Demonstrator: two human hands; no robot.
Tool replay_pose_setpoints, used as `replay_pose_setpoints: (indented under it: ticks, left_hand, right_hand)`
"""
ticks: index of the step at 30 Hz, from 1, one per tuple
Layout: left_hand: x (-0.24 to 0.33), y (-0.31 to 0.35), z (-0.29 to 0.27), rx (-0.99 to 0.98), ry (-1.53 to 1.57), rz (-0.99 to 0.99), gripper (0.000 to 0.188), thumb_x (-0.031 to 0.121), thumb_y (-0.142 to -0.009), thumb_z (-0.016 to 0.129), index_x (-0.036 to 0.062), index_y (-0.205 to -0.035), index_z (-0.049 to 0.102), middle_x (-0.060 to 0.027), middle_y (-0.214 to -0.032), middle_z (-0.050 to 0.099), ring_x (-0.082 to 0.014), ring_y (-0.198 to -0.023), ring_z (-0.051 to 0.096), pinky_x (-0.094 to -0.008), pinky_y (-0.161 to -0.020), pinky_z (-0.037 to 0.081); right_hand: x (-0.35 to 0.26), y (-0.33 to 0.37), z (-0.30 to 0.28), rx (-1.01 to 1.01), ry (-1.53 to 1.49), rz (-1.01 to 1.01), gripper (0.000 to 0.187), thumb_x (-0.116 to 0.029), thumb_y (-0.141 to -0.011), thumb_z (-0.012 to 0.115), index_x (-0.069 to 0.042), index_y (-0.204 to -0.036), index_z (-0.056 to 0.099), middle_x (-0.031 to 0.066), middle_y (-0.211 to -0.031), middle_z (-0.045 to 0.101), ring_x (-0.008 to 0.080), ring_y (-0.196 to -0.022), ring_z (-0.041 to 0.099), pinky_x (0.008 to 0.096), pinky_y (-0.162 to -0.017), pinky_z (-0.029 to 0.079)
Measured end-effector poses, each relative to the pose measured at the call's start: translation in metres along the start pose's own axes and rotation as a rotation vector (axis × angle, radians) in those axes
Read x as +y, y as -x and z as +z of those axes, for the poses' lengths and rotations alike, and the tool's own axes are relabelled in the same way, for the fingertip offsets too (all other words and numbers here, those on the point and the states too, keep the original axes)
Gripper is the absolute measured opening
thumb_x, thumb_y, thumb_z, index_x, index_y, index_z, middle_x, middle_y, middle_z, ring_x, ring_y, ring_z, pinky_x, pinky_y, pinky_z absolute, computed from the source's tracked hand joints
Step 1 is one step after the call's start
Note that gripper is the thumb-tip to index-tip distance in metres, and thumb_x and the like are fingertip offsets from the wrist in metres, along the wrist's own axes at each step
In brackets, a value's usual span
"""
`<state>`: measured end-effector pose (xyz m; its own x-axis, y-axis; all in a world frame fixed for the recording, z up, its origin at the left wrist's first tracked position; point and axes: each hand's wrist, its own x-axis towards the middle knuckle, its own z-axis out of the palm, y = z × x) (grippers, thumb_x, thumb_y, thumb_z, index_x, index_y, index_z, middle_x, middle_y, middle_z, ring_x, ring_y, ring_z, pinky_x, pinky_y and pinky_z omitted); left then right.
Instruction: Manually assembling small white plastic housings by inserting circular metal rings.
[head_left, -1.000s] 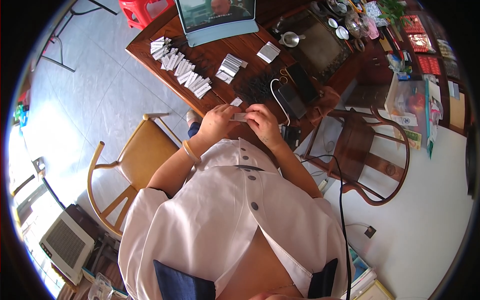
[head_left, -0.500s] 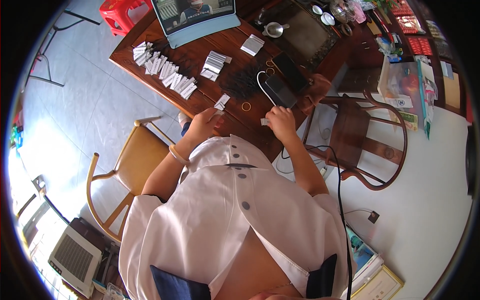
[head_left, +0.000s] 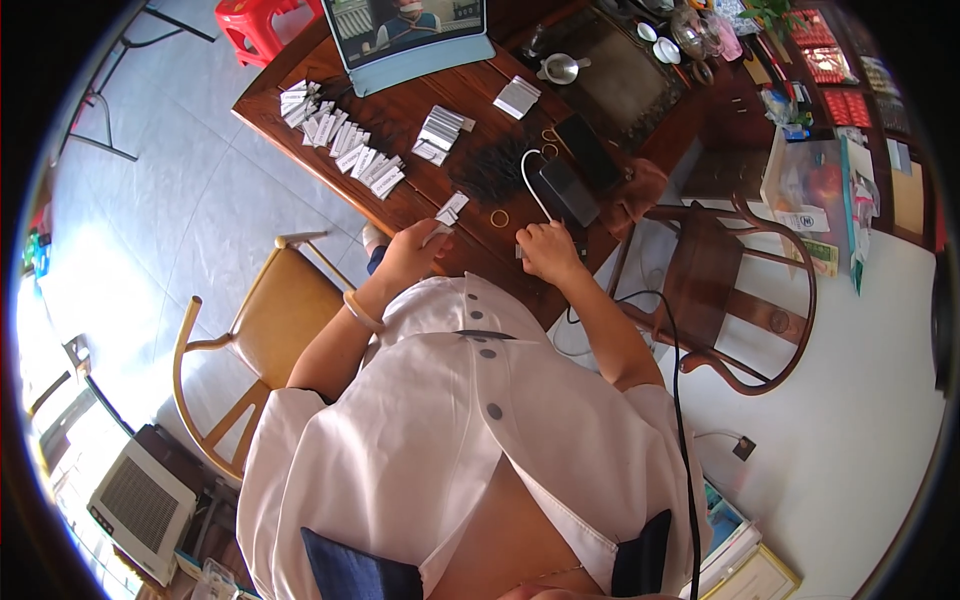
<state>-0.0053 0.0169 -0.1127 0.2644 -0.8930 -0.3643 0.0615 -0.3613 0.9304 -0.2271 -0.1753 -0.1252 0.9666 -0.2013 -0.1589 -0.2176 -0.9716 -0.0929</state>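
My left hand is closed at the table's near edge, with a white tag pinched between thumb and fingers. Just beyond its fingertips another white tag with dark marks lies on the wood. To the right, my right hand is closed too, fingers curled downward; a sliver of something pale shows at its fingertips, too small to name. Between and beyond the hands sits a gold-coloured ring. A heap of black strings lies farther back, beside a black phone-like device with a white cable.
A long overlapping row of white tags runs along the left edge of the wooden table. Two neat stacks, a nearer tag stack and a farther tag stack, lie behind. A tablet stands at the back; chairs flank me.
My right hand has moved a little left, toward my left hand, and the pale piece at its fingers shows less. The whole view has shifted slightly. My left hand still pinches its tag.
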Motion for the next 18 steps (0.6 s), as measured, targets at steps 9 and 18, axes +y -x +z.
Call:
replay_pose_setpoints:
  ticks: [9,18]
  left_hand:
    - [0.001,-0.003,-0.003,0.023,0.145,-0.02,0.021,0.013,-0.097,0.05,-0.0031,-0.109,0.058,-0.0074,-0.091,0.064,-0.0141,-0.082,0.061,-0.0268,-0.076,0.051]
    - [0.004,-0.009,-0.002,0.08,0.556,-0.146,0.025,0.019,-0.098,0.049,-0.0008,-0.112,0.058,-0.0075,-0.097,0.064,-0.0141,-0.086,0.061,-0.0286,-0.081,0.051]
  right_hand:
    - [-0.016,-0.03,0.008,0.183,-0.186,0.298,0.031,-0.02,-0.065,0.077,-0.01,-0.084,0.055,0.0067,-0.081,0.06,0.0277,-0.074,0.062,0.0407,-0.066,0.049]
    - [-0.019,-0.03,-0.002,0.22,-0.91,0.533,0.023,-0.014,-0.076,0.074,-0.004,-0.092,0.06,0.0069,-0.08,0.067,0.0179,-0.067,0.066,0.0304,-0.059,0.05]
